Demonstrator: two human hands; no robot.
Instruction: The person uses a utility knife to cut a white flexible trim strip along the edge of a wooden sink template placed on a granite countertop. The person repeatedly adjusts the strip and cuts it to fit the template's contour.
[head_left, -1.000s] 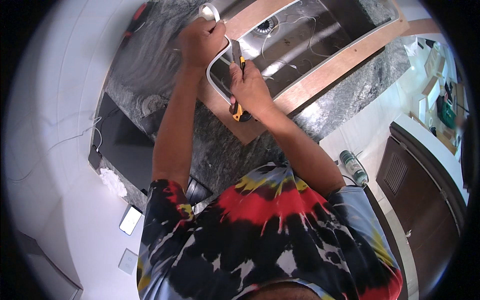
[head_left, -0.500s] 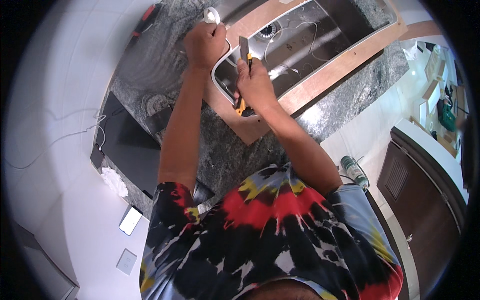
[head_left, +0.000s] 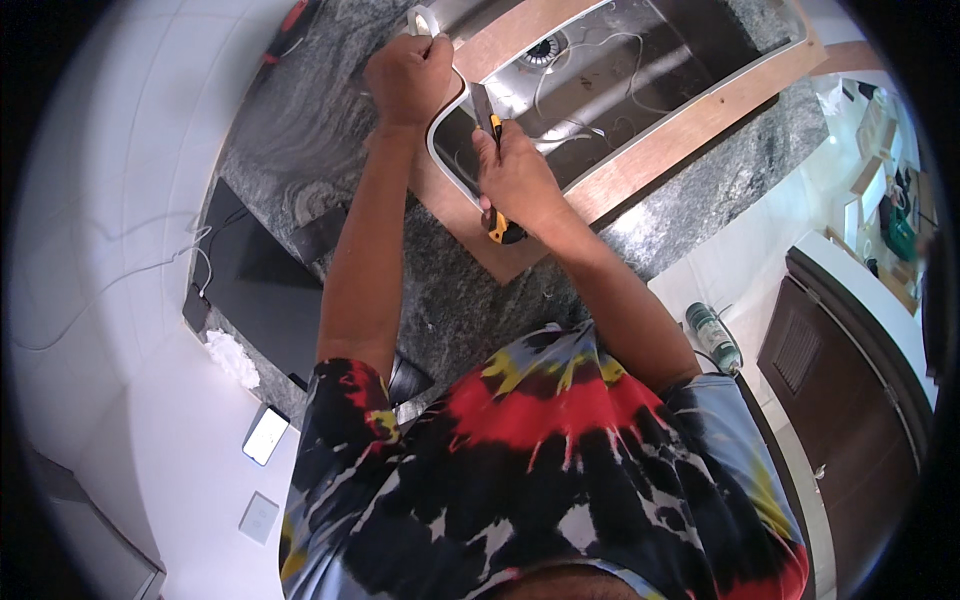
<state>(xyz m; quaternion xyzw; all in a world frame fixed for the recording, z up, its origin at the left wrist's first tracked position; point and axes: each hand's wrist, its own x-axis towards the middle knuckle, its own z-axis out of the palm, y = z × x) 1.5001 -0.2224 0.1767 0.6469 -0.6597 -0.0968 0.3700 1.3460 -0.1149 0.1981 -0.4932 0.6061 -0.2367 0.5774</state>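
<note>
My left hand (head_left: 408, 82) is closed around a roll of white tape (head_left: 424, 20), which sticks out above the fist. A white strip (head_left: 433, 140) runs from near that hand along the inner edge of a flat wooden frame (head_left: 640, 152). In my right hand (head_left: 522, 185) is a yellow and black utility knife (head_left: 498, 228), its blade (head_left: 482, 104) out and pointing up toward the strip by my left fist. Whether the blade touches the strip I cannot tell. Inside the frame lies a steel sink basin (head_left: 690, 40) with a round drain (head_left: 541, 50).
A pale string (head_left: 640, 80) lies loosely in the basin. The grey stone counter (head_left: 450, 290) carries a black flat panel (head_left: 250, 290) at left. A phone (head_left: 266, 435) lies on the white surface lower left. A green power tool (head_left: 712, 338) is at right; a red-handled tool (head_left: 292, 18), upper left.
The knife has tilted left, bringing its blade closer to the strip beside my left fist. My left hand keeps its hold on the roll. The whole view has shifted slightly.
</note>
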